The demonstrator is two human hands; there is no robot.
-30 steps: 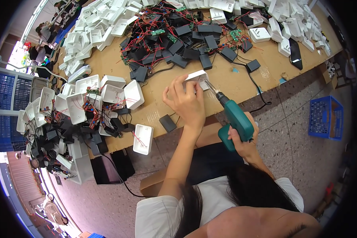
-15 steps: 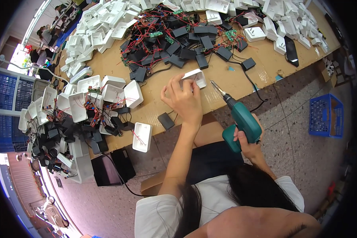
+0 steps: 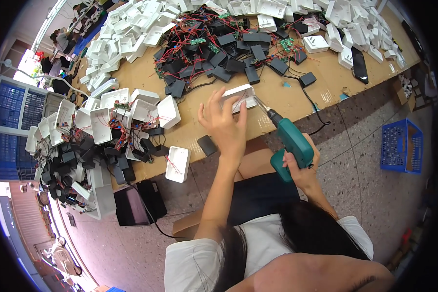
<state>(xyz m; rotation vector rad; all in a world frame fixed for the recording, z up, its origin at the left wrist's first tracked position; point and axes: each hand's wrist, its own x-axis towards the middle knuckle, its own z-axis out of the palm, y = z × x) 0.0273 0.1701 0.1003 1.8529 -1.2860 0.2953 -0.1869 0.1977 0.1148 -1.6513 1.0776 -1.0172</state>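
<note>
My left hand (image 3: 224, 124) grips the near left side of a small white plastic case (image 3: 247, 91) on the cardboard-covered table, its fingers partly hiding the case. The case's open side faces me and a thin red wire shows inside. My right hand (image 3: 304, 168) is wrapped round the handle of a green soldering gun (image 3: 295, 140). Its slim metal tip (image 3: 261, 103) points up and left, at the case's right edge; whether it touches cannot be told. Nearest to my left wrist, a small black box (image 3: 207, 145) lies at the table's front edge.
Black boxes with red wires and green circuit boards (image 3: 214, 51) are heaped beyond my hands. White cases (image 3: 117, 46) pile up behind and left. One white case (image 3: 178, 164) overhangs the front edge. A black phone (image 3: 359, 65) lies right; a blue basket (image 3: 401, 146) stands on the floor.
The soldering gun has moved left and slightly up, bringing its tip to the case. The case has turned a little, and my left fingers have spread slightly around it.
</note>
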